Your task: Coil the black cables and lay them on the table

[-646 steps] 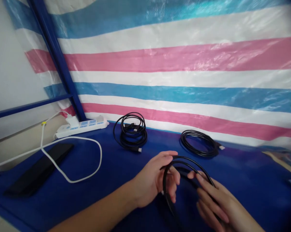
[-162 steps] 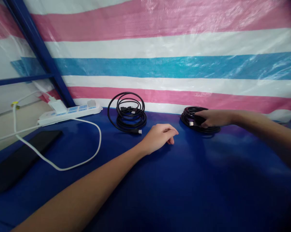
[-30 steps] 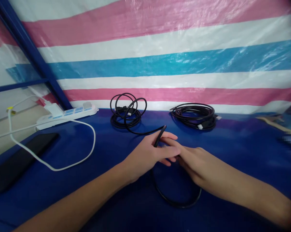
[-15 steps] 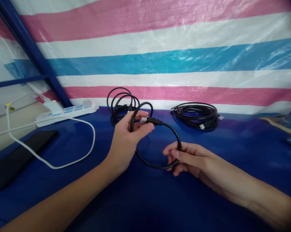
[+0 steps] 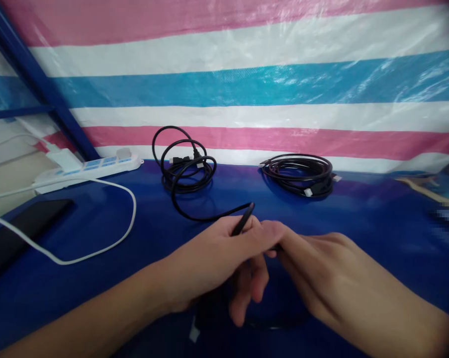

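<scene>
A black cable [image 5: 213, 218] runs from a loose coil at the back into my left hand [image 5: 220, 253]. That hand is closed, with the cable rising between thumb and index finger while the lower fingers curl downward. Meeting it at the fingertips is my right hand [image 5: 321, 278], bent at the wrist and closed at the cable; its fingertips are mostly hidden. Below my left hand hangs a white-tipped plug [image 5: 194, 332], blurred and dark. More of the cable lies in a loose coil [image 5: 189, 184] with black plugs near its top.
A second coil of black cable [image 5: 299, 174] lies at the back right. On the left are a white power strip [image 5: 93, 169] with a charger [image 5: 64, 159], a white cord [image 5: 133, 209] and a flat black object [image 5: 34, 223]. A striped plastic sheet [image 5: 227, 89] hangs behind the blue table [image 5: 377, 223].
Both hands have come together lower and nearer to me, bringing the cable along. My left hand moved right and down; the loop between the hands is no longer visible. The view shifted slightly.
</scene>
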Available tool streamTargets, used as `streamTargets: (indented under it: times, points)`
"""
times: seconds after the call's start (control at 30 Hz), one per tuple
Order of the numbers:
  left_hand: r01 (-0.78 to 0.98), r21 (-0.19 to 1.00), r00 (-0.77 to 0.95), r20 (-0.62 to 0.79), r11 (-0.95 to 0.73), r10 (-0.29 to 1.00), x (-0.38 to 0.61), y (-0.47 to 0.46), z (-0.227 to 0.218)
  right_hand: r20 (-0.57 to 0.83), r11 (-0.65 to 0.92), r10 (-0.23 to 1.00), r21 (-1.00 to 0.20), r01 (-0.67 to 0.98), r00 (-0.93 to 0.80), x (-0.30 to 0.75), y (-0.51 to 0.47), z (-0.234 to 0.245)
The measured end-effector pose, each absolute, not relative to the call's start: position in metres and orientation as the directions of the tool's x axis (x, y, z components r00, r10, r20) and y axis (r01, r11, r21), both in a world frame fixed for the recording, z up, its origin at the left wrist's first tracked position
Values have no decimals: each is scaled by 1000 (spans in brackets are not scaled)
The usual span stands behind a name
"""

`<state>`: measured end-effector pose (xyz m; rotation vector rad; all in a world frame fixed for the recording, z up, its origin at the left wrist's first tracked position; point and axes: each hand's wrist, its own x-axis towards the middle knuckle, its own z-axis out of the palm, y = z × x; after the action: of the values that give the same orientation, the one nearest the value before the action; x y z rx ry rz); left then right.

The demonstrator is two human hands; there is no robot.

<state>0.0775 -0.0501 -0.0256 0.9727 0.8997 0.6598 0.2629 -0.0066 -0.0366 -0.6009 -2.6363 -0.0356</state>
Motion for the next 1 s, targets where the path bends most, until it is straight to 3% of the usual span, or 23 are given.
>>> streamTargets:
  times: [0.2, 0.23, 0.3, 0.4, 0.53, 0.67, 0.73, 0.9, 1.0]
  points:
    - [16, 840, 741, -374, 543, 558, 75, -55, -17, 645, 817, 526, -202, 540, -554, 262, -5, -35]
    - [27, 837, 768, -367, 547, 524, 75, -56, -16, 629, 820, 545, -262, 509, -554, 262, -4, -32]
    - [52, 852, 794, -351, 521, 495, 73, -59, -15, 445, 797, 590, -456, 397, -673, 262, -4, -26]
    - [105, 925, 699, -329, 365, 635, 71, -64, -17, 108, 571, 569, -765, 297, -815, 263, 1, -20]
    - [-36, 995, 426, -68, 92, 902, 70, -68, -23, -2, 270, 599, -941, 205, -800, 263, 12, -30]
    - [-100, 993, 315, 84, -55, 945, 74, -64, -31, -19, 49, 644, -997, 66, -765, 260, 14, -47]
    - [-102, 992, 315, 101, -72, 944, 76, -62, -33, -20, 36, 699, -997, 64, -715, 260, 12, -48]
    - [-37, 990, 440, -106, 137, 892, 78, -59, -27, 101, 382, 693, -891, 244, -714, 265, 5, -31]
    - [14, 973, 496, -205, 229, 844, 74, -58, -19, 99, 473, 664, -823, 314, -741, 263, -1, -20]
